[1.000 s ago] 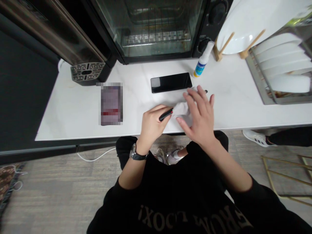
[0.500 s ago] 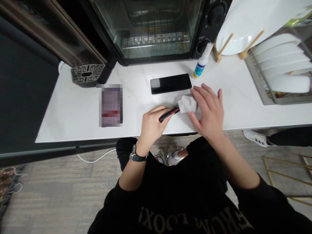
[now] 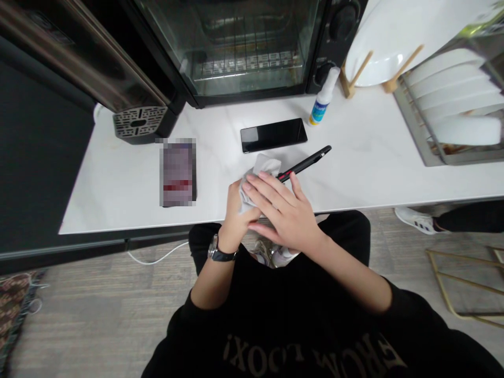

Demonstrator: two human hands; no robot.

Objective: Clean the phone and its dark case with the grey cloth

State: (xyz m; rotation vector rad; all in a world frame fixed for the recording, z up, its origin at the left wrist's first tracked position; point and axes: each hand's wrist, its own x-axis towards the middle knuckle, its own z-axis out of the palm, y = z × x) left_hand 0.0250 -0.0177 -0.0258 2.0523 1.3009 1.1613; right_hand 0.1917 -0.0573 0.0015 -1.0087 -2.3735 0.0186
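My left hand grips the near end of a black phone case with a red side button, seen edge-on above the counter. My right hand lies over my left, its fingers stretched along a light grey cloth and pressing it to the case. The cloth hides the left fingers and the case's near end. Just beyond my hands, a black phone rests screen up. A small white spray bottle with a blue and yellow label stands behind it to the right.
A toaster oven stands at the back of the white counter. At left are a blurred-out packet and a machine with a drip tray. A plate rack holds white dishes at right. Another person's shoe shows below.
My right hand has slid the cloth leftward along the case, from its far end to the end in my left hand. The far end is now uncovered.
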